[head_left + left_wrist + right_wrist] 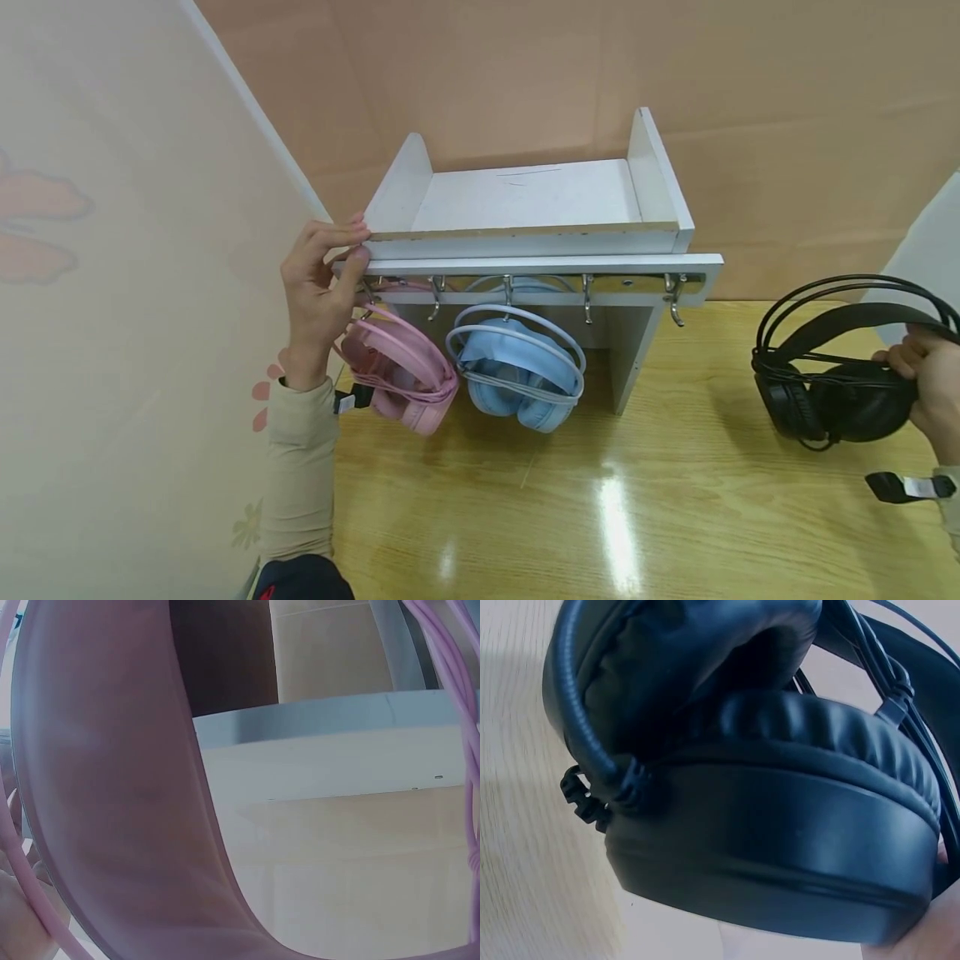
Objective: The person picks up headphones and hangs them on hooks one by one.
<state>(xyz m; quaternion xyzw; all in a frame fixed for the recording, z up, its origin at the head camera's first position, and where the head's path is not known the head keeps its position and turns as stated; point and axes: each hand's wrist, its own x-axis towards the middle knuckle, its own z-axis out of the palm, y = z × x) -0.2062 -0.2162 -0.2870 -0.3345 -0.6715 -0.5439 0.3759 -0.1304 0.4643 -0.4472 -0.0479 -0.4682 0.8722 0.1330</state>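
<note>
A white wall shelf (525,246) with a row of metal hooks has my left hand (318,279) at its left end. The fingers lie over the top edge and the thumb presses the front of the hook rail. Below that hand, pink headphones (401,367) hang from a left hook; their headband (112,772) fills much of the left wrist view. Blue headphones (517,367) hang on the middle hook. Far to the right, my right hand (937,383) grips black headphones (832,392) by one side, off the wooden surface. Their ear cup (780,840) dominates the right wrist view.
Two hooks on the right, one of them a metal hook (588,300) and the other an end hook (675,298), carry nothing. A glossy wooden surface (525,517) lies below. A pale patterned panel (150,333) stands at the left, a tan backdrop (525,75) behind.
</note>
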